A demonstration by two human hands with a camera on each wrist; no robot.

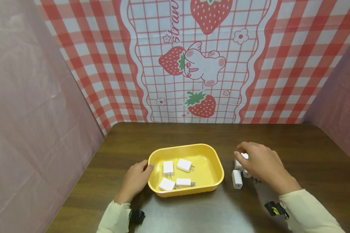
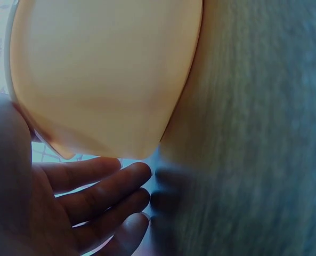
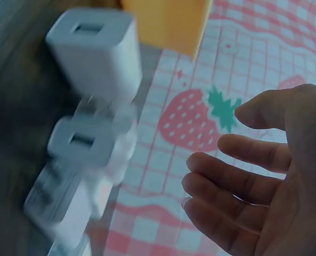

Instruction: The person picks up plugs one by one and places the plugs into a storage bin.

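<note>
Chargers dot brown table, checked cloth behind; left hand grips tray, right hand relaxed, empty.

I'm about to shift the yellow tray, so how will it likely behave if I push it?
The tray will probably stay stiff: its walls stand up in an even curve. Its broad, low shape suggests sliding rather than tipping. The four white chargers lie scattered on its smooth, shiny floor, so they may skid about inside.
</note>
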